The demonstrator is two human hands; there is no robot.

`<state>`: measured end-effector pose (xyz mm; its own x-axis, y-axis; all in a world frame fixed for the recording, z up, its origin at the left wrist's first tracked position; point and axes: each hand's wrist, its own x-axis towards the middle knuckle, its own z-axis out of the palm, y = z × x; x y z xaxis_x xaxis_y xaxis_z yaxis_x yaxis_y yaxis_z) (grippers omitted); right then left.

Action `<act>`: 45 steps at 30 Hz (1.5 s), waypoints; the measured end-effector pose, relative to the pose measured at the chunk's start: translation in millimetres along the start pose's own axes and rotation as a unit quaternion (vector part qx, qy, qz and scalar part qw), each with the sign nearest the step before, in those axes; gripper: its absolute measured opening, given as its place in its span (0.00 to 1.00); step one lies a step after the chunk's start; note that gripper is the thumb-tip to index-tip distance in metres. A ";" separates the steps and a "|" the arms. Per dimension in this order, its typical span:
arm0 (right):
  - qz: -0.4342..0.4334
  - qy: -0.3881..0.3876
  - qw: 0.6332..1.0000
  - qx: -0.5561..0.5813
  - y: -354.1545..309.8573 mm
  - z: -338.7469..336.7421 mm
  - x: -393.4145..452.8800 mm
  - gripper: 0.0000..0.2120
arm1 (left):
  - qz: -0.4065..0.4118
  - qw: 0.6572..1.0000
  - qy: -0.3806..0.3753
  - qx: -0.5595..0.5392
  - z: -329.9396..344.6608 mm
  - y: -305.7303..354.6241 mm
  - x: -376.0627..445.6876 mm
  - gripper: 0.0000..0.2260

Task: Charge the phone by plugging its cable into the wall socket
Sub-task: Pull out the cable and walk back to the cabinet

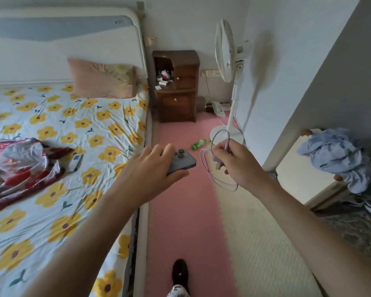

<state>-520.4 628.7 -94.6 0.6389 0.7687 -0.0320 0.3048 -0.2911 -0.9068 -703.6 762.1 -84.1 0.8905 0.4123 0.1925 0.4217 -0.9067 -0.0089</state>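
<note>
A: Where is the phone?

B: The dark grey-blue smartphone (181, 162) sits at the centre of the frame, camera lenses facing up, in the left hand (156, 168). That grip is closed around it: fingers curled over the top edge, thumb along the underside.

A: And the cable?

B: The thin lilac charging cable (212, 168) hangs in loose loops just right of the phone, apart from it. The right hand (241, 162) pinches it between thumb and fingers, with a pale lilac plug block (218, 162) tucked below the fingers.

A: The socket?

B: A cream wall socket strip (210, 72) shows in the upper middle, well away from both hands, low on the wall between a dark brown wooden nightstand (177, 86) and a white standing fan (227, 61). A cord already runs down from it.

A: What else surrounds them?

B: Below the hands lies a pink floor mat (180, 211) with a green bottle (198, 144) on it near the fan's base. A bed with a yellow-flowered sheet (62, 146) fills the left side.
</note>
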 end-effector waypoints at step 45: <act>-0.058 -0.049 0.996 0.051 -33.5 -9.9 721.2 0.08 | -0.045 0.999 0.019 0.015 100.6 -277.9 613.8 0.21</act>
<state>-62.9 1187.2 -83.1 0.5296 0.8474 0.0381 0.2950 -0.1418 -0.9449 -257.0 1276.1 -62.2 0.8423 0.4873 0.2305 0.5046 -0.8632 -0.0188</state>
